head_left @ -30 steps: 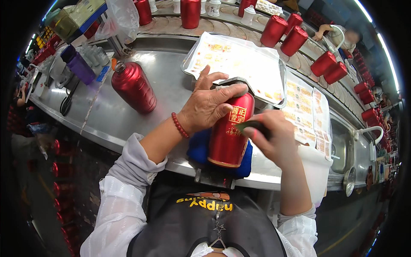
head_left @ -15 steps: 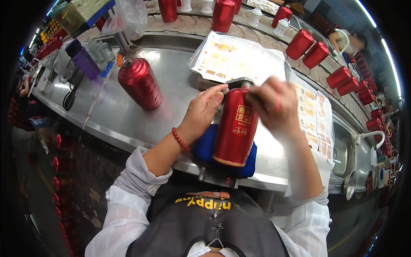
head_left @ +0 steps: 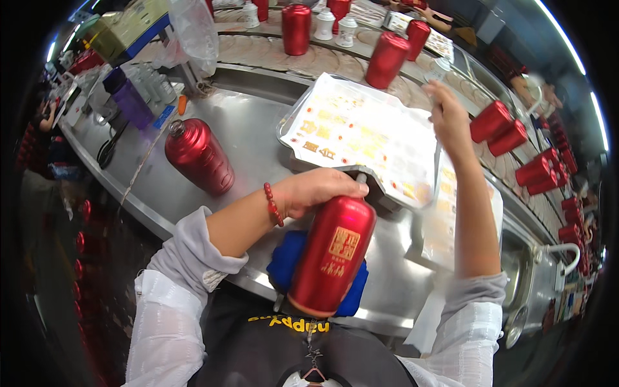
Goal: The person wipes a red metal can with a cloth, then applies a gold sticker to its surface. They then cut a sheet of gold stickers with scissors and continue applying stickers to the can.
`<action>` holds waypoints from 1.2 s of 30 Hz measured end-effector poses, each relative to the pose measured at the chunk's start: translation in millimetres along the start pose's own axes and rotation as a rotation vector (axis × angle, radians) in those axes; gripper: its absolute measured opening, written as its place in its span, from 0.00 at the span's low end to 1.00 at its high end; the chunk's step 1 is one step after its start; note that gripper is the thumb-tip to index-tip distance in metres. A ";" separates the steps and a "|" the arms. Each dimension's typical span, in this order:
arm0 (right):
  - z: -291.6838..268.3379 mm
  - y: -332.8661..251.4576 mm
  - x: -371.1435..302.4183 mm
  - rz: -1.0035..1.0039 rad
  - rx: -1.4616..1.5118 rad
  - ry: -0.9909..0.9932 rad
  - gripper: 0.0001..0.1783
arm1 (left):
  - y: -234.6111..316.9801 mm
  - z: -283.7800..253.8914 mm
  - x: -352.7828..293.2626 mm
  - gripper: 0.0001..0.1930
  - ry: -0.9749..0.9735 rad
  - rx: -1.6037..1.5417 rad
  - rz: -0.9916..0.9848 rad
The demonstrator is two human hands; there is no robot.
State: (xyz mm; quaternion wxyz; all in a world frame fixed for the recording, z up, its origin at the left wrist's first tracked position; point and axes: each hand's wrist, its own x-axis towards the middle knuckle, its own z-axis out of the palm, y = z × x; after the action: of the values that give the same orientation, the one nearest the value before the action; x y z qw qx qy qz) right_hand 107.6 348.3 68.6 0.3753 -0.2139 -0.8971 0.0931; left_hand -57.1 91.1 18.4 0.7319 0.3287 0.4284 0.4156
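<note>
My left hand [head_left: 329, 192] is closed round the neck of a glossy red bottle [head_left: 332, 258] with gold characters on its front. The bottle tilts over a blue cloth pad [head_left: 284, 261] at the near table edge; its top is mostly hidden by my fingers. Away from the bottle, my right hand [head_left: 449, 119] is raised near the tray's far right corner, fingers partly stretched out and nothing visible in them. A metal tray [head_left: 282, 131] carries a white sheet of gold and red stickers [head_left: 361, 132]. To the left stands another red bottle [head_left: 200, 157].
Beyond the table runs a curved conveyor [head_left: 258, 51] with red bottles [head_left: 387, 59] and white caps [head_left: 346, 31]. A purple bottle [head_left: 127, 97] stands at the left, near scissors [head_left: 111, 145]. More sticker sheets [head_left: 451, 226] lie at right, before a sink [head_left: 516, 277].
My right hand has left the bottle's upper part and moved away, far and right. The held bottle now sits lower in view and tilts more. Bottles on the conveyor have shifted.
</note>
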 end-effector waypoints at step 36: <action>133.9 -231.0 -238.2 0.082 0.056 -0.487 0.26 | -612.0 189.6 -891.4 0.24 3.317 0.140 -1.138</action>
State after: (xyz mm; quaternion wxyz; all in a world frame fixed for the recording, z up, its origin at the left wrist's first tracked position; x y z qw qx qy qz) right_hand 88.9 33.5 -100.5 0.1496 -0.2110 -0.9487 0.1821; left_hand 57.3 -994.3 -99.6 0.4122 0.5542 -0.7229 0.0206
